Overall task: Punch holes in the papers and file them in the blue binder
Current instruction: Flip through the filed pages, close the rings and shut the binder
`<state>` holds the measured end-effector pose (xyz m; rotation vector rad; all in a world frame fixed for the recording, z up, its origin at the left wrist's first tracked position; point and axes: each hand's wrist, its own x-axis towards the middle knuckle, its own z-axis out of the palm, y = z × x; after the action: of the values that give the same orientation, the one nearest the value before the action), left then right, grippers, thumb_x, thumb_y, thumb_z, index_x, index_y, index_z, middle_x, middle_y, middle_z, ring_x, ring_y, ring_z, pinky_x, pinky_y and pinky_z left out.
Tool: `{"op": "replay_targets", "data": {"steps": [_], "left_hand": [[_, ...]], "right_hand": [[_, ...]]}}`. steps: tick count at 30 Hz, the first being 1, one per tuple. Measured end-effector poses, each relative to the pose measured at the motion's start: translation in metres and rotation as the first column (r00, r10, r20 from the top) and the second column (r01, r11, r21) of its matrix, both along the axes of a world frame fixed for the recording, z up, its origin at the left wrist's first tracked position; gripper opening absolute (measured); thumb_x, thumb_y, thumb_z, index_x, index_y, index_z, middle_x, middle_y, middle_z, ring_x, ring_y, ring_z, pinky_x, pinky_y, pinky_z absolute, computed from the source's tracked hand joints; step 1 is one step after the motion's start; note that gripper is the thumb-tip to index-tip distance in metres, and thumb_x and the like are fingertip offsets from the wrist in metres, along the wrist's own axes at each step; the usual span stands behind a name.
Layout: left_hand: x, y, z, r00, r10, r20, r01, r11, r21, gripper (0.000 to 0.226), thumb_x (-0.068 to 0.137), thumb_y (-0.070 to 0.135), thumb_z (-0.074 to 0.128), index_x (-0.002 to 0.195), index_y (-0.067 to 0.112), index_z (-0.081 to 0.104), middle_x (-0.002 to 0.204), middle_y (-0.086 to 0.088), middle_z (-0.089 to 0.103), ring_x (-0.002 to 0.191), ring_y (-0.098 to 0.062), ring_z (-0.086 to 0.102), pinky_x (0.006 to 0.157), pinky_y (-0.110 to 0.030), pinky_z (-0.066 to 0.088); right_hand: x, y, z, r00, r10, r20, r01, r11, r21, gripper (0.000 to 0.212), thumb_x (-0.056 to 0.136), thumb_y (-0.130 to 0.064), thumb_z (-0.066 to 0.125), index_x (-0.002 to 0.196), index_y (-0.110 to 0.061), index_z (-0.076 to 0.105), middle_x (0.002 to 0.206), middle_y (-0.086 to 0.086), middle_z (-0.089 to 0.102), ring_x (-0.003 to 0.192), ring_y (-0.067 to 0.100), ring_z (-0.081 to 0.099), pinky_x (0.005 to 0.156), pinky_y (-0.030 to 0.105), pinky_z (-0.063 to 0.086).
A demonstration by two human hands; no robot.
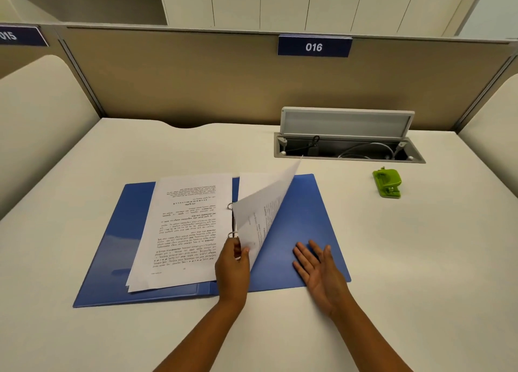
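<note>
Over the open blue binder (302,217), left grip (232,262) pinches a lifted sheet (260,211); right grip (322,270) lies flat, empty.

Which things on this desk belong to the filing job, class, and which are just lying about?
Part of the job:
blue binder, lying open
stack of papers on its left half
lifted sheet, held by the left hand
green hole punch
right hand, palm up over the binder's right cover

Just there:
open cable hatch
016 sign
</note>
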<state>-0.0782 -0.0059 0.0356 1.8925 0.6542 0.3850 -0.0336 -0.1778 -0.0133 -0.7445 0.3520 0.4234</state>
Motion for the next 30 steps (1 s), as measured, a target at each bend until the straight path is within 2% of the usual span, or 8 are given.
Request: {"op": "replay_targets", "data": {"steps": [4, 10, 12, 16, 19, 23, 27, 30], "left_hand": [[-0.007, 0.012, -0.005, 0.994, 0.111, -0.009, -0.111, 0.99, -0.092, 0.01, 0.085, 0.007, 0.06, 0.09, 0.006, 0.051, 0.09, -0.007, 0.057, 0.085, -0.024, 0.054, 0.075, -0.029, 0.046], [-0.021, 0.042, -0.015, 0.955, 0.296, 0.02, -0.285, 0.934, -0.215, 0.03, 0.086, 0.006, 0.057, 0.113, -0.003, 0.05, 0.118, -0.019, 0.059, 0.106, -0.036, 0.057, 0.09, -0.04, 0.046], [-0.027, 0.05, -0.017, 0.941, 0.337, 0.023, -0.322, 0.916, -0.238, 0.032, 0.086, 0.006, 0.057, 0.115, -0.004, 0.049, 0.12, -0.019, 0.058, 0.108, -0.037, 0.056, 0.091, -0.043, 0.046], [-0.036, 0.061, -0.02, 0.917, 0.4, 0.005, -0.38, 0.876, -0.296, 0.039, 0.086, 0.008, 0.057, 0.124, 0.002, 0.048, 0.126, -0.016, 0.057, 0.11, -0.038, 0.056, 0.091, -0.05, 0.049], [-0.041, 0.067, -0.021, 0.9, 0.436, -0.017, -0.416, 0.844, -0.34, 0.039, 0.087, 0.007, 0.056, 0.124, 0.005, 0.047, 0.126, -0.015, 0.056, 0.11, -0.037, 0.056, 0.088, -0.053, 0.051], [-0.046, 0.078, -0.024, 0.878, 0.478, -0.031, -0.451, 0.803, -0.39, 0.04, 0.087, 0.005, 0.054, 0.126, 0.005, 0.045, 0.128, -0.016, 0.053, 0.111, -0.038, 0.055, 0.087, -0.051, 0.051], [-0.05, 0.083, -0.029, 0.878, 0.476, -0.044, -0.454, 0.801, -0.391, 0.038, 0.088, 0.006, 0.054, 0.125, 0.002, 0.045, 0.128, -0.018, 0.053, 0.103, -0.035, 0.057, 0.086, -0.049, 0.051], [-0.052, 0.083, -0.03, 0.877, 0.479, -0.049, -0.457, 0.797, -0.395, 0.033, 0.09, 0.012, 0.052, 0.12, 0.001, 0.046, 0.121, -0.015, 0.055, 0.094, -0.03, 0.057, 0.083, -0.048, 0.053]], "right_hand": [[0.0, 0.001, 0.0, 1.0, 0.019, 0.008, -0.019, 1.0, -0.01, 0.049, 0.089, -0.048, 0.031, 0.125, -0.018, 0.046, 0.122, 0.007, 0.058, 0.095, 0.014, 0.068, 0.08, 0.029, 0.055], [0.0, 0.0, -0.002, 0.999, 0.028, 0.017, -0.028, 1.0, -0.004, 0.056, 0.084, -0.051, 0.034, 0.127, -0.017, 0.045, 0.122, 0.006, 0.058, 0.095, 0.014, 0.068, 0.08, 0.029, 0.055], [0.0, -0.001, -0.002, 1.0, 0.024, 0.02, -0.024, 1.0, -0.02, 0.06, 0.078, -0.054, 0.039, 0.125, -0.018, 0.046, 0.123, 0.006, 0.058, 0.096, 0.015, 0.068, 0.079, 0.029, 0.056], [0.001, 0.0, -0.004, 0.998, 0.052, 0.035, -0.051, 0.998, -0.048, 0.08, 0.053, -0.062, 0.069, 0.119, -0.019, 0.051, 0.114, 0.004, 0.067, 0.098, 0.017, 0.067, 0.078, 0.029, 0.057], [0.002, 0.001, -0.005, 0.998, 0.063, 0.029, -0.061, 0.997, -0.053, 0.088, 0.048, -0.061, 0.073, 0.122, -0.018, 0.05, 0.104, 0.001, 0.072, 0.096, 0.016, 0.068, 0.076, 0.028, 0.057], [0.002, 0.003, -0.005, 0.996, 0.08, 0.035, -0.078, 0.995, -0.064, 0.101, 0.031, -0.065, 0.082, 0.116, -0.017, 0.054, 0.111, 0.005, 0.068, 0.098, 0.017, 0.067, 0.077, 0.028, 0.057], [0.001, 0.003, -0.002, 0.998, 0.054, 0.04, -0.052, 0.997, -0.06, 0.088, 0.043, -0.063, 0.077, 0.114, -0.017, 0.054, 0.114, 0.006, 0.065, 0.095, 0.016, 0.068, 0.076, 0.027, 0.057], [0.0, 0.005, 0.001, 0.999, 0.024, 0.033, -0.022, 0.998, -0.063, 0.071, 0.063, -0.061, 0.051, 0.118, -0.017, 0.051, 0.115, 0.007, 0.063, 0.092, 0.014, 0.069, 0.074, 0.026, 0.058]]}}
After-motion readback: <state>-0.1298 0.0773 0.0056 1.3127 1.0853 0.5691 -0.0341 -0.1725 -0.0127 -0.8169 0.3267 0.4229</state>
